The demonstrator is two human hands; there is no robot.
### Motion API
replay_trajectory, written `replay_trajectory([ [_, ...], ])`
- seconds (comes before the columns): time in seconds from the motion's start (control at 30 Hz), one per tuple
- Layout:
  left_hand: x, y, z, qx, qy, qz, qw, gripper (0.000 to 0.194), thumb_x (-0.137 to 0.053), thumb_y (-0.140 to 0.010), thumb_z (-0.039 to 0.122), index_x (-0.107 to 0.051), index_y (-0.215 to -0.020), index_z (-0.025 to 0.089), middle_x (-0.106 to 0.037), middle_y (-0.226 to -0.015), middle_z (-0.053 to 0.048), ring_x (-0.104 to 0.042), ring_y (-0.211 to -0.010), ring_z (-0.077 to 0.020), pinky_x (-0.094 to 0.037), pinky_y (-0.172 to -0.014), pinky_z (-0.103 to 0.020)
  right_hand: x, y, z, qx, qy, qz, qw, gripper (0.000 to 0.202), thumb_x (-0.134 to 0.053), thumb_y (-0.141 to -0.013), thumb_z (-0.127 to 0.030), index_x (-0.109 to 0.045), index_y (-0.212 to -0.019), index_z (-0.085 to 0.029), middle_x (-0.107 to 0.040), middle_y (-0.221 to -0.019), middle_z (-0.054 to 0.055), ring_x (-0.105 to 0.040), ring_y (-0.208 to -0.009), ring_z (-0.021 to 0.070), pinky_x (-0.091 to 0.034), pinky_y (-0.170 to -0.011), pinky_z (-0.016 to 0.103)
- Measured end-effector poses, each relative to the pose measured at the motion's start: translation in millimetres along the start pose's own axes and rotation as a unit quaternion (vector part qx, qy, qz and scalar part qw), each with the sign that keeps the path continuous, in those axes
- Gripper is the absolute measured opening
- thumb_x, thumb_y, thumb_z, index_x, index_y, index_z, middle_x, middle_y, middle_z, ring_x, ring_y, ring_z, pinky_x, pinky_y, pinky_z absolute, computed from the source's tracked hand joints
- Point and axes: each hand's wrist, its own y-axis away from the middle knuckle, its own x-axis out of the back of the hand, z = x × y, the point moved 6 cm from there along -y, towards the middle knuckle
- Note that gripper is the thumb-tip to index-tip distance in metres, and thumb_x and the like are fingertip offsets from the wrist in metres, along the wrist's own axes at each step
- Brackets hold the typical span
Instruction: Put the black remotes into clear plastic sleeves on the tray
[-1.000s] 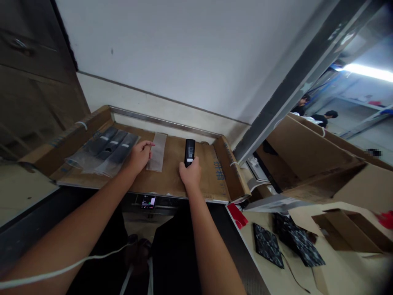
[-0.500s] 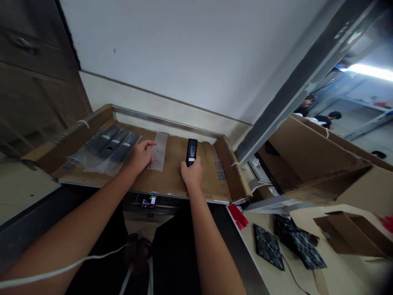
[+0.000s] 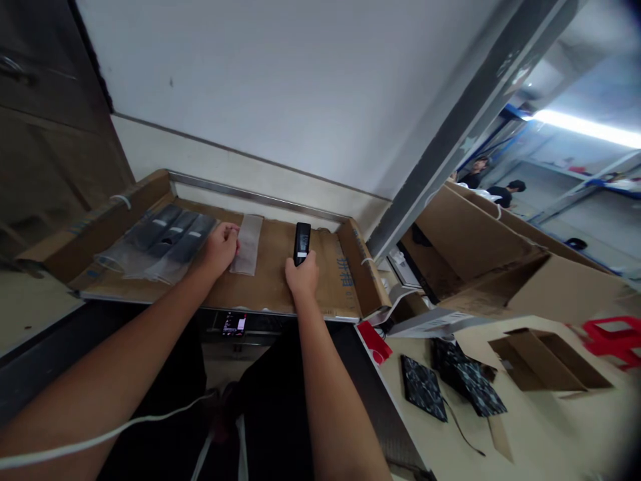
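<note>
My right hand [image 3: 303, 275] is wrapped round the lower end of a slim black rectangular device [image 3: 302, 240] with a small white label, held upright over the cardboard. At the left edge of a flat translucent plastic bag [image 3: 247, 247], my left hand [image 3: 221, 248] has its fingers curled together in a pinch; the exact contact is partly hidden. Beside that hand, several black devices in translucent bags [image 3: 167, 242] lie side by side, each with a white label.
A cardboard-lined tray [image 3: 273, 294] with raised sides holds these things. Below its front edge a lit phone screen [image 3: 234, 324] shows. To the right are a large carton [image 3: 481, 247], patterned black packages [image 3: 423, 387] and a small open box [image 3: 551, 361]. People are in the background.
The view has turned slightly right, so everything sits further left. My left fingers, which were stretched at the bag's edge, are now curled in. My right hand keeps hold of the black device.
</note>
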Motion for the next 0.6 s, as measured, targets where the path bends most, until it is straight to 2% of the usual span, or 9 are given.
replay_trajectory([
  [0.33, 2.1, 11, 17, -0.010, -0.062, -0.009, 0.998, 0.023, -0.050, -0.085, 0.034, -0.064, -0.096, 0.018, -0.051, -0.049, 0.004, -0.050, -0.041, -0.0141, -0.036, -0.046, -0.024, -5, -3, 2, -0.004, -0.002, -0.012, 1.000, 0.037, -0.056, -0.082, -0.042, -0.050, -0.112, -0.021, -0.067, -0.093, 0.011, -0.067, -0.087, 0.0286, -0.052, -0.077, 0.039],
  [0.5, -2.1, 6, 16, 0.011, 0.007, 0.002, 1.000, 0.020, -0.054, -0.083, 0.035, -0.059, -0.096, 0.020, -0.049, -0.050, 0.006, -0.048, -0.043, -0.0121, -0.036, -0.047, -0.022, -4, -3, 2, -0.011, -0.005, -0.011, 1.000, 0.036, -0.056, -0.081, -0.041, -0.051, -0.110, -0.021, -0.067, -0.091, 0.011, -0.067, -0.085, 0.0285, -0.052, -0.077, 0.039],
  [0.6, 7.6, 22, 34, 0.014, 0.081, 0.013, 0.997, 0.019, -0.056, -0.082, 0.037, -0.057, -0.092, 0.021, -0.045, -0.049, 0.007, -0.043, -0.043, -0.0116, -0.034, -0.045, -0.023, -3, -3, 1, -0.009, -0.009, -0.010, 1.000, 0.036, -0.057, -0.082, -0.041, -0.051, -0.111, -0.021, -0.067, -0.090, 0.011, -0.067, -0.086, 0.0279, -0.052, -0.078, 0.040],
])
